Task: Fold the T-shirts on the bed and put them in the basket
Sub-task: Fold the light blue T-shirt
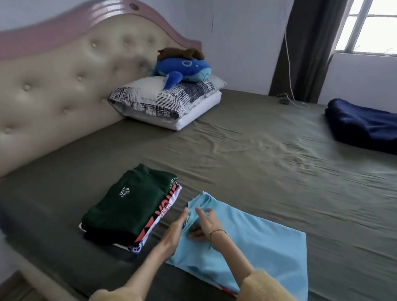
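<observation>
The light blue T-shirt [255, 248] lies flat on the bed [266, 164], beside a stack of folded T-shirts [132, 207]. The left hand [175, 230], fingers straight, touches its collar edge. The right hand [204, 223] rests on it, fingers relaxed and spread.
</observation>
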A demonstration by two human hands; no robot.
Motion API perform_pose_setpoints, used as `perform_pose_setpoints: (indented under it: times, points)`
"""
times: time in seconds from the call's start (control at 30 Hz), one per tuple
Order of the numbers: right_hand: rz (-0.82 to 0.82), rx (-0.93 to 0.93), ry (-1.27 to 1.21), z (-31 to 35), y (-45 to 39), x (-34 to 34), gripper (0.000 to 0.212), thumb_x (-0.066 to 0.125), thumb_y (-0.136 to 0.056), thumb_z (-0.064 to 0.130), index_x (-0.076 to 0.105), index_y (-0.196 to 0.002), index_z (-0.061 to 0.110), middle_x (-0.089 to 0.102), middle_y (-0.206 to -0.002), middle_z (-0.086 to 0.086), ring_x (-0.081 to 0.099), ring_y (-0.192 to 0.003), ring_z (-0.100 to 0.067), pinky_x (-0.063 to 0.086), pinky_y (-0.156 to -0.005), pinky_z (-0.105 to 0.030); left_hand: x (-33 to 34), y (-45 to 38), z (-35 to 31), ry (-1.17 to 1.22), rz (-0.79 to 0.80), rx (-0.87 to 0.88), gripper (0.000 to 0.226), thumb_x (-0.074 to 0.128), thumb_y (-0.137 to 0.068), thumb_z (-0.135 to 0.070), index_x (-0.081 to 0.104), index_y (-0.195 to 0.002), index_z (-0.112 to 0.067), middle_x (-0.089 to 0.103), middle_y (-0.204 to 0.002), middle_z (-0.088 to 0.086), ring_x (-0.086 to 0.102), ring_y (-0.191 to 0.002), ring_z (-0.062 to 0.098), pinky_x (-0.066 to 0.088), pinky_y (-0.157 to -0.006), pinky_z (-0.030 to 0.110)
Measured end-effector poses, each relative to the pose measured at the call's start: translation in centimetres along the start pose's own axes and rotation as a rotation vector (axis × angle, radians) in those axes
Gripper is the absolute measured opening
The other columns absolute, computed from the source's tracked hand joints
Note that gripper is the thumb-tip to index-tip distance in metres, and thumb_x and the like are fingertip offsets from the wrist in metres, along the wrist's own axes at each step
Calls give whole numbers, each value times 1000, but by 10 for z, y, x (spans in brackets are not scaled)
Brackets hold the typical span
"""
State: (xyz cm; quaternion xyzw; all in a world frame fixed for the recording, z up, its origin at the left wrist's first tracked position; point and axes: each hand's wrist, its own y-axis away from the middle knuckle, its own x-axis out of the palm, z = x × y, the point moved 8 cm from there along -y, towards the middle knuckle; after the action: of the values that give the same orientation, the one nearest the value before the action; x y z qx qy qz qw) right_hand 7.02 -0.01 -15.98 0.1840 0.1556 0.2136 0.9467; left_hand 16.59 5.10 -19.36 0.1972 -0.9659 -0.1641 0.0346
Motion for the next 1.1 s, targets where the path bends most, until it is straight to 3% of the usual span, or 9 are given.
perform_pose_setpoints:
  times: [0.07, 0.17, 0.27, 0.43, 0.6, 0.67, 0.77, 0.93, 1.1]
  points:
    - [-16, -38, -52, -2, 3, -6, 27, 46, -96, 28, 40, -118, 13, 64, -84, -14, 66, -67, -25, 57, -66, -31, -6, -14, 11, -91, -14, -35, 80, 66, -63, -74, 66, -120, -17, 61, -128, 1, 55, -119, 16, 39, -109, 40]
    - [-123, -131, 30, -8, 6, -39, 21, 47, -93, 9, 48, -114, 4, 60, -72, -9, 59, -48, -11, 48, -51, -19, -9, 6, -7, -363, -114, -13, 28, 71, -74, -36, 66, -90, -13, 70, -101, 4, 63, -90, 18, 51, -80, 29]
    - [-360, -203, 306, -12, 20, -91, 28, 49, -89, 9, 53, -116, 5, 60, -102, -12, 59, -92, -25, 44, -77, -31, -11, 18, -25, -629, -266, 94, 8, 49, -87, -9, 51, -94, -7, 63, -107, 14, 57, -87, 25, 41, -66, 28]
    - [-699, 28, 590, -47, 52, -171, 43, 54, -87, 23, 42, -126, 12, 39, -131, -14, 33, -126, -29, 33, -98, -40, 21, 35, -50, -1283, -434, 207, 46, 46, -91, -14, 32, -135, -11, 39, -140, 7, 31, -133, 24, 34, -103, 39]
    - [-794, 176, 377, -88, 73, -205, 62, 60, -85, 33, 35, -131, -1, 38, -134, -24, 34, -127, -36, 32, -100, -45, 88, 38, -24, -1393, -59, 370, 57, 14, -101, -40, 2, -152, -17, -2, -160, 0, -5, -147, 12, -5, -115, 52]
    - [-773, 198, 325, -98, 77, -211, 60, 57, -86, 40, 39, -124, -3, 49, -128, -24, 48, -119, -37, 39, -95, -42, 118, 43, -14, -1372, 85, 434, 84, -18, -82, -66, -4, -152, -22, -9, -160, -4, -11, -146, 8, -11, -113, 53]
    - [-640, 256, 403, -102, 77, -209, 56, 49, -89, 47, 46, -120, 0, 59, -120, -19, 60, -107, -33, 43, -89, -34, 147, 48, 0, -1420, 209, 499, 122, -46, -40, -72, -16, -148, -26, -17, -158, -6, -16, -144, 7, -15, -111, 52]
    - [-472, 177, 365, -97, 64, -208, 47, 50, -95, 29, 49, -123, -8, 53, -128, -26, 50, -120, -36, 41, -90, -33, 157, 59, 7, -1457, 251, 506, 112, -46, -35, -77, -30, -136, -31, -36, -146, -5, -27, -141, 12, -18, -110, 52]
    - [-499, 156, 356, -110, 75, -237, 38, 50, -95, 23, 50, -117, -8, 53, -125, -28, 50, -117, -38, 40, -88, -35, 181, 71, 13, -1486, 319, 446, 70, 12, -95, -61, -23, -146, -28, -34, -151, 2, -30, -140, 18, -21, -109, 53]
